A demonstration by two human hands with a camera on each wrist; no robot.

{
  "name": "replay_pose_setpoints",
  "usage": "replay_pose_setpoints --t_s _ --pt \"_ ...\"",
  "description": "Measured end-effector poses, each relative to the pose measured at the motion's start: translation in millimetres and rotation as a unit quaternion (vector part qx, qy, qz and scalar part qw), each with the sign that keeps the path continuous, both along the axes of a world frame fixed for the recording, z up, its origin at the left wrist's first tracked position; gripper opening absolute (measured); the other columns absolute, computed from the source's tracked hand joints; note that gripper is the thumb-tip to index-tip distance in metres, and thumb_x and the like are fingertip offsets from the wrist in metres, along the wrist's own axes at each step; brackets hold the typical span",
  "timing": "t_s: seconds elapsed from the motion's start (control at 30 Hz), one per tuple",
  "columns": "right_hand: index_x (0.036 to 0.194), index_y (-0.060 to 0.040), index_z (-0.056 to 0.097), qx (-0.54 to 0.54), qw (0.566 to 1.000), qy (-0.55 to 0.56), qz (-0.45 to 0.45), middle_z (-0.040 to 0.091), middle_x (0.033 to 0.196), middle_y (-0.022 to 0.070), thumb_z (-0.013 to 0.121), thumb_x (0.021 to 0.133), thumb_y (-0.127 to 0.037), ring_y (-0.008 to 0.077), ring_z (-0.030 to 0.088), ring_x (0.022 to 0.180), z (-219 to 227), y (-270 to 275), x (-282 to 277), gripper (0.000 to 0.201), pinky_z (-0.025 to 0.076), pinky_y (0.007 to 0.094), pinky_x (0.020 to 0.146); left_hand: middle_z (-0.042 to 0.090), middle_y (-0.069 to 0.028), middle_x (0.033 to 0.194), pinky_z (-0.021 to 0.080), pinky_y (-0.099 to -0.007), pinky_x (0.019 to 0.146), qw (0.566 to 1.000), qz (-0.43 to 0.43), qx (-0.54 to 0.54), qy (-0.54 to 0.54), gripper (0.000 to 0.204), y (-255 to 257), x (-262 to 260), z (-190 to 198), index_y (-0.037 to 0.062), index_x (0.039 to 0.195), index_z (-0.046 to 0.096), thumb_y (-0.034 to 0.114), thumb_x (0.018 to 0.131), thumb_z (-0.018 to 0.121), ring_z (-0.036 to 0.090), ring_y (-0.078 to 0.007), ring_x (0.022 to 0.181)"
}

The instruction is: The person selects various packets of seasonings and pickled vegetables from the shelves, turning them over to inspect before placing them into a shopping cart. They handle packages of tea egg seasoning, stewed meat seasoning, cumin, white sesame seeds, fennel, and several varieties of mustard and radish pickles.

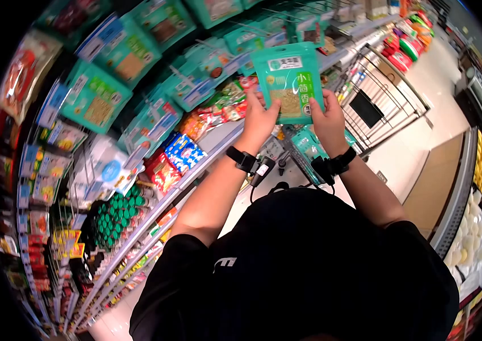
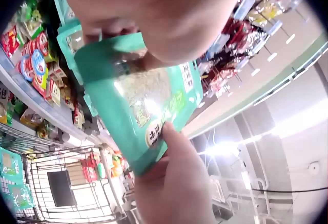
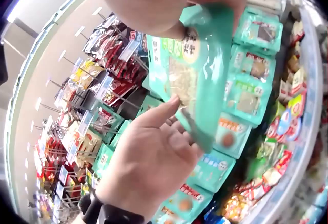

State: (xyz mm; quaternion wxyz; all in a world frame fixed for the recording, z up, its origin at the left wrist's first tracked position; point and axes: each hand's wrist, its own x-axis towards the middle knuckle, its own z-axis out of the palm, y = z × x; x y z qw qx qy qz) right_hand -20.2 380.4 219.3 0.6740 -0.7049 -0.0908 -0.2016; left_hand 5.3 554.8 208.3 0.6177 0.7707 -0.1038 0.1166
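Both hands hold up a teal spice packet (image 1: 283,63), upright in the head view with a see-through window onto pale brown seeds. My left hand (image 1: 260,124) pinches its lower left edge, thumb on the front. On the lower right edge, my right hand (image 1: 329,124) grips it the same way. The left wrist view shows the packet (image 2: 105,88) tilted, with the right hand (image 2: 174,183) at its lower end. From the right wrist, the left hand (image 3: 154,157) has its thumb over the window and its fingers behind.
Similar teal packets (image 1: 96,102) hang on hooks along the shelf at left. A wire shopping cart (image 1: 422,108) stands ahead, with teal packets (image 1: 307,145) in it. Green-capped jars (image 1: 119,219) fill a lower shelf. A display counter (image 1: 442,170) lies to the right.
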Motion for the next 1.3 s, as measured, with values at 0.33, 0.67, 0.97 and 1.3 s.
replay_pose_setpoints --t_s 0.33,0.67,0.97,1.3 --pt "0.1 -0.0036 0.059 -0.366 0.882 -0.292 -0.055 0.058 0.102 0.0118 0.064 0.074 -0.007 0.0306 0.056 0.099 14.1 -83.5 -6.8 0.027 0.044 0.0419 0.085 0.06 -0.006 0.107 0.047 -0.0298 0.086 0.906 -0.131 -0.347 0.205 0.032 -132.3 16.2 37.3 0.0 0.116 0.052 0.013 0.089 0.062 0.058 -0.0176 0.095" --pt "0.105 -0.0037 0.057 -0.223 0.959 -0.174 -0.012 0.058 0.1 0.0139 0.065 0.08 -0.005 0.0283 0.058 0.085 -32.1 -229.5 63.0 0.027 0.048 0.0355 0.073 0.059 -0.0117 0.118 0.049 -0.0344 0.089 0.881 -0.272 -0.281 0.265 0.047 -186.7 106.9 0.3 -0.0009 0.123 0.05 0.004 0.081 0.068 0.06 -0.0214 0.104" --pt "0.131 -0.0028 0.045 0.015 0.972 0.228 0.06 0.054 0.123 0.0092 0.048 0.098 -0.021 0.0183 0.051 0.114 -155.2 -296.9 138.3 0.038 0.042 0.031 0.096 0.062 -0.0148 0.109 0.048 -0.0339 0.086 0.934 -0.157 0.17 0.274 0.035 -295.9 154.2 -68.4 -0.0051 0.118 0.052 0.014 0.089 0.058 0.062 -0.0247 0.097" --pt "0.117 0.0002 0.052 0.357 0.782 0.506 0.072 0.06 0.111 0.0096 0.055 0.093 -0.015 0.0198 0.06 0.095 -290.3 -357.6 152.9 0.028 0.05 0.0329 0.082 0.055 -0.0189 0.121 0.043 -0.0386 0.094 0.937 -0.137 0.192 0.258 0.055 -370.6 181.5 -282.3 -0.0031 0.128 0.041 0.023 0.086 0.065 0.052 -0.0291 0.114"
